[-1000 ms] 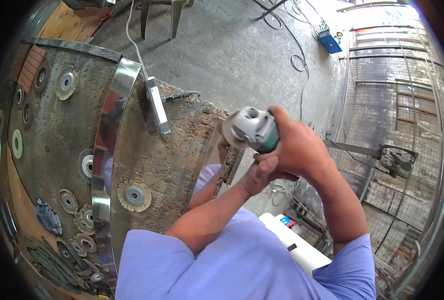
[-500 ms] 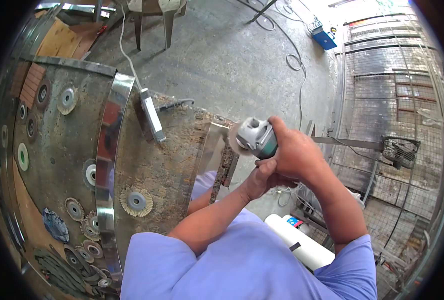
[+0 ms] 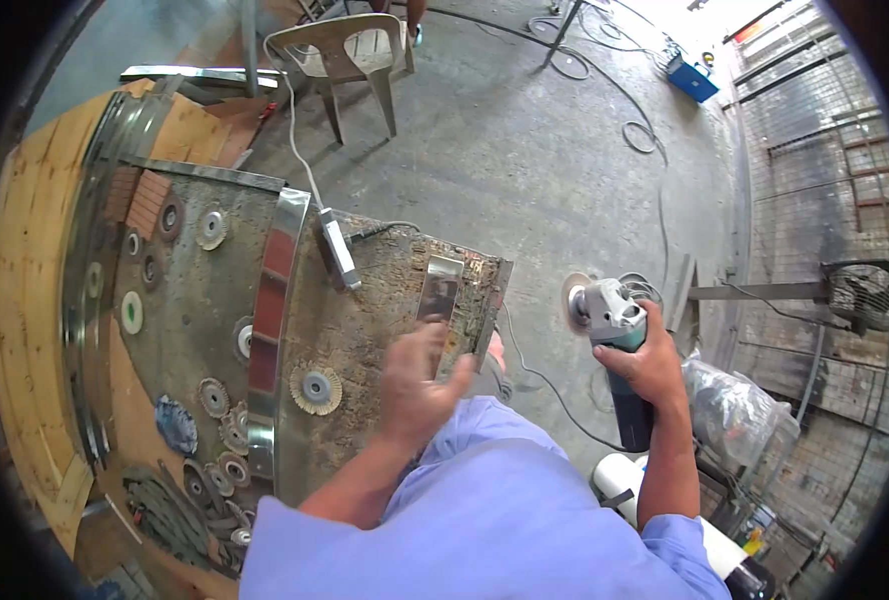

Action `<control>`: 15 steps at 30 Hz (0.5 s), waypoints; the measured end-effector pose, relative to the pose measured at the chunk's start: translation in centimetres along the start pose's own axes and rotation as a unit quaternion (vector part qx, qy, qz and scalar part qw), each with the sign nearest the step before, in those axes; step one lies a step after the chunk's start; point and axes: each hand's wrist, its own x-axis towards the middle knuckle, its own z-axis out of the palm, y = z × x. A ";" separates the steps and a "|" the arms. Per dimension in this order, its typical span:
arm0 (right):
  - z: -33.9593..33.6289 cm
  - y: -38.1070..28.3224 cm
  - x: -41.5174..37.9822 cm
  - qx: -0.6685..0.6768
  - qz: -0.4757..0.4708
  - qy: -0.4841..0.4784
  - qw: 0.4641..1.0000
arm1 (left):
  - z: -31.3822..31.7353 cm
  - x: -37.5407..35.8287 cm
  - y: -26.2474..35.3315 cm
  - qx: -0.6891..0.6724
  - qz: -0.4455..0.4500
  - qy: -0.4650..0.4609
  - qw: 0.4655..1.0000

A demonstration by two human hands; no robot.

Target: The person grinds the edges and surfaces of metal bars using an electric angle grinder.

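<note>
the right hand gripped the grinder off the bench's edge while the spread left hand pressed the metal strip, which might slip under loose pressure.

R hand gripping grey-and-green angle grinder by the body, disc facing left, held off the bench edge over concrete floor. Black cord runs from grinder toward the bench. L hand spread, fingers on lower end of short polished flat metal strip lying on worn brown workbench top. Long shiny curved steel band lies to the left; round flap disc between band and L hand. White power strip near far bench edge. Beige plastic chair beyond.
</note>
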 end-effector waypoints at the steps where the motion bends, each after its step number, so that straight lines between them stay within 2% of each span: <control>1: -0.3 0.4 0.2 0.012 -0.003 -0.006 1.000 | -0.9 -1.2 -1.0 0.118 -0.031 0.037 0.992; 4: -0.7 0.4 1.9 0.016 -0.032 -0.031 0.999 | 0.1 -6.3 -5.1 0.298 -0.060 -0.012 0.953; 7: -1.0 -1.0 4.2 0.013 -0.080 -0.077 0.994 | 2.4 -7.8 -6.5 0.304 -0.049 0.041 0.950; 10: -1.8 -3.4 6.1 0.024 -0.096 -0.147 0.984 | 3.6 -8.0 -6.0 0.222 -0.092 0.094 0.966; 12: -2.2 -4.4 7.0 -0.010 -0.140 -0.163 0.977 | 4.0 -7.5 -5.8 0.278 -0.081 0.113 0.951; 15: -2.5 -6.2 7.8 -0.048 -0.156 -0.207 0.965 | 4.7 -6.3 -3.9 0.379 -0.082 0.106 0.916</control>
